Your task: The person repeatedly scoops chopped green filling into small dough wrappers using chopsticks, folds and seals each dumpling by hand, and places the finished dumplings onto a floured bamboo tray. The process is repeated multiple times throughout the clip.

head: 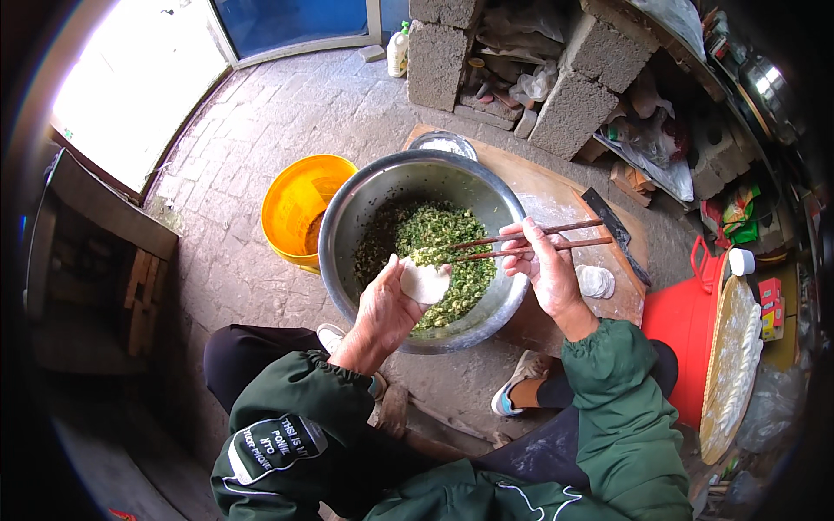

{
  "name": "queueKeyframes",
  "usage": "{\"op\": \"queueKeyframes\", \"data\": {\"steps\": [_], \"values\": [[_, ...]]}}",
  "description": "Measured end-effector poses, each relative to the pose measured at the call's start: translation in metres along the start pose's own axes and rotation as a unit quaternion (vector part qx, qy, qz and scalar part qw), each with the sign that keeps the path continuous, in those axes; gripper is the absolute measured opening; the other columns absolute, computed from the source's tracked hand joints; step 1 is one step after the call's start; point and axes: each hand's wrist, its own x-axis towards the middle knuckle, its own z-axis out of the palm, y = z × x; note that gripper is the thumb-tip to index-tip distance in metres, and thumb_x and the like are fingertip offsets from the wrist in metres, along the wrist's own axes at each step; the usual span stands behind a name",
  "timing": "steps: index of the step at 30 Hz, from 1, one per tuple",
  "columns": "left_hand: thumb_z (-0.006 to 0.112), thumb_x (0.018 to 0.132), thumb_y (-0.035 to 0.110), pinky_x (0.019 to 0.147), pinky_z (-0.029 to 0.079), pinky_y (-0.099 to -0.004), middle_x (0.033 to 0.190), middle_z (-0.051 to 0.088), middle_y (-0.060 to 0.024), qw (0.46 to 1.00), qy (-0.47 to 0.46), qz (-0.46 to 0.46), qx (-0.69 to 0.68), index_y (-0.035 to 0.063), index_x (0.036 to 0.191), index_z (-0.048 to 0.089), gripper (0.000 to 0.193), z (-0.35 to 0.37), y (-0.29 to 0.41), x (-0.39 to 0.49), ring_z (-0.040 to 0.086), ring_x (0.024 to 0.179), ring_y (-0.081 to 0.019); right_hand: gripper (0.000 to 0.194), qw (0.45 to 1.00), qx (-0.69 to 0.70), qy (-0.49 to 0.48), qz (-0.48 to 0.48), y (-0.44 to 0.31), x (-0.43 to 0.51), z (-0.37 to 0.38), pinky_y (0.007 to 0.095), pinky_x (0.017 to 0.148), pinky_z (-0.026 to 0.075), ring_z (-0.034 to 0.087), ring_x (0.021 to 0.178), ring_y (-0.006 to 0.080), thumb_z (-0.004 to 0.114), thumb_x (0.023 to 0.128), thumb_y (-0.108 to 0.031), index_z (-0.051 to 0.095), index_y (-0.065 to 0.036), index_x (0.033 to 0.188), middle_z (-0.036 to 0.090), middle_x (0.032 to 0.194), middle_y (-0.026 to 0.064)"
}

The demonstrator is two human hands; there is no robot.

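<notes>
On the fingers of my left hand point(386, 301) lies a round dough wrapper point(427, 282), held over the near part of a large steel basin point(423, 345). Chopped green filling point(456, 286) covers the basin's bottom. My right hand point(546, 273) grips a pair of brown wooden chopsticks point(560, 238) above the basin's right rim. Their tips meet a small clump of filling point(427, 255) at the wrapper's far edge. Whether that clump rests on the dough or is still pinched by the tips, I cannot tell.
The basin stands partly on a floured wooden board point(547, 195) with a stack of wrappers point(595, 281), a cleaver point(612, 225) and a bowl of flour point(444, 142). A yellow bucket point(280, 215) is at left. Finished dumplings point(743, 365) line a round tray point(717, 404) by a red tub point(677, 345).
</notes>
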Motion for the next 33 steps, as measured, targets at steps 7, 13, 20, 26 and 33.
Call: {"op": "queueKeyframes", "data": {"steps": [7,13,20,26,33], "values": [[0.032,0.106,0.046,0.112,0.038,-0.0460,0.139,0.050,-0.0223,0.998,-0.046,-0.002,-0.043,-0.0079,0.138,0.040,0.063,0.013,0.000,0.000,0.051,0.128,-0.0351,0.041,0.997,-0.040,-0.009,-0.062,-0.001,-0.009,0.004,0.0264,0.063,0.059,0.066,0.069,0.0134,0.049,0.104,-0.032,0.064,0.006,0.106,0.065,0.083,0.0094],[0.029,0.107,0.045,0.113,0.036,-0.0458,0.134,0.052,-0.0212,0.997,-0.051,0.004,-0.053,-0.0105,0.135,0.044,0.064,0.015,0.001,0.001,0.052,0.124,-0.0348,0.043,0.990,-0.090,-0.021,-0.104,-0.001,-0.013,0.006,0.0278,0.065,0.059,0.066,0.069,0.0145,0.047,0.104,-0.032,0.063,0.008,0.105,0.064,0.083,0.0108],[0.031,0.107,0.038,0.109,0.042,-0.0440,0.131,0.055,-0.0203,0.998,-0.044,0.004,-0.044,-0.0077,0.134,0.047,0.055,0.014,0.003,0.002,0.055,0.121,-0.0325,0.045,0.988,-0.095,-0.016,-0.122,-0.003,-0.017,0.006,0.0282,0.064,0.059,0.066,0.068,0.0144,0.047,0.105,-0.035,0.064,0.007,0.105,0.064,0.082,0.0106],[0.037,0.105,0.020,0.104,0.048,-0.0408,0.125,0.060,-0.0189,0.999,0.008,0.019,0.029,-0.0072,0.131,0.050,0.040,0.006,0.001,0.006,0.061,0.115,-0.0307,0.049,0.991,-0.030,0.045,-0.122,-0.002,-0.015,-0.001,0.0267,0.055,0.054,0.062,0.060,0.0127,0.044,0.105,-0.040,0.064,0.005,0.101,0.059,0.073,0.0047],[0.037,0.104,0.016,0.102,0.050,-0.0390,0.121,0.062,-0.0185,0.996,0.041,0.070,0.031,-0.0067,0.128,0.052,0.036,-0.007,0.010,0.003,0.062,0.114,-0.0305,0.043,0.987,-0.140,0.055,-0.063,0.015,0.008,-0.024,0.0208,0.048,0.051,0.061,0.055,0.0090,0.047,0.104,-0.035,0.066,0.002,0.095,0.058,0.070,0.0024]]}}
